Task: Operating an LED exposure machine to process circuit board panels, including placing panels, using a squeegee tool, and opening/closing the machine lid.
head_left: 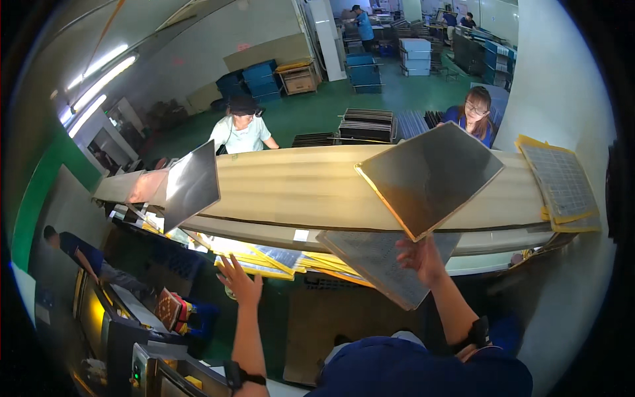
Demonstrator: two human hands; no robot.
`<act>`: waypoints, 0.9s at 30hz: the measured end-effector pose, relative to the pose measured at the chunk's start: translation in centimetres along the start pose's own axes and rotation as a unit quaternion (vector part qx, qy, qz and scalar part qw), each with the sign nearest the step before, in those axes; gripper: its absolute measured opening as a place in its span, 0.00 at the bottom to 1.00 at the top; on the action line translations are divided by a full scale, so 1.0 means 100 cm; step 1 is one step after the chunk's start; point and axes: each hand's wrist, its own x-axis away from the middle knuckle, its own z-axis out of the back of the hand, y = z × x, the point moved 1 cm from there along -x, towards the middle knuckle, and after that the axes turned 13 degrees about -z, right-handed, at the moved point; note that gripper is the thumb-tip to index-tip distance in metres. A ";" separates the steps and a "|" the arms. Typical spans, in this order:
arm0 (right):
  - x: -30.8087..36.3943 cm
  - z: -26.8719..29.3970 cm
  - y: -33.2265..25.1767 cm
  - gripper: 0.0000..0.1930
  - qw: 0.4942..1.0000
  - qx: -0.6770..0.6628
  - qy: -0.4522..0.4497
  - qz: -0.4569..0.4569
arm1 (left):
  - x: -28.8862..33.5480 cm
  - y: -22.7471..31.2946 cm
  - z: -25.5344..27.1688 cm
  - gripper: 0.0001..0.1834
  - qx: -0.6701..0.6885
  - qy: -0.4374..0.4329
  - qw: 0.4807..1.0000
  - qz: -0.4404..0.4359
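Observation:
My left hand (242,283) is raised with its fingers spread, holding nothing, in front of a lit bench bearing yellow-edged panels (264,261). My right hand (423,259) has its fingers loosely bent and apart, just below the near corner of a dark glossy sheet (433,178). That sheet lies on a long beige shelf top (291,178), its corner jutting over the front edge. Behind and beside my right hand, a grey speckled panel (377,264) slants out from under the shelf. I see no firm grip on either one, though part of the contact is hidden.
Another shiny sheet (193,185) overhangs the shelf at left; a gridded yellow-edged panel (561,178) rests at its right end. Two people face me across the shelf, one in a light shirt (239,132). A dark machine (172,370) stands at lower left.

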 end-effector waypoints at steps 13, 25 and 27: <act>0.038 -0.058 0.058 0.18 0.995 0.005 0.100 0.024 | -0.164 -0.157 -0.014 0.36 -0.174 0.016 0.985 0.010; -0.047 -0.093 0.056 0.17 0.995 0.059 0.001 -0.085 | -0.064 0.022 0.154 0.09 0.073 0.167 0.940 -0.289; -0.055 -0.113 0.040 0.16 0.990 0.070 -0.026 -0.115 | -0.027 0.078 0.159 0.16 0.152 0.011 0.940 -0.304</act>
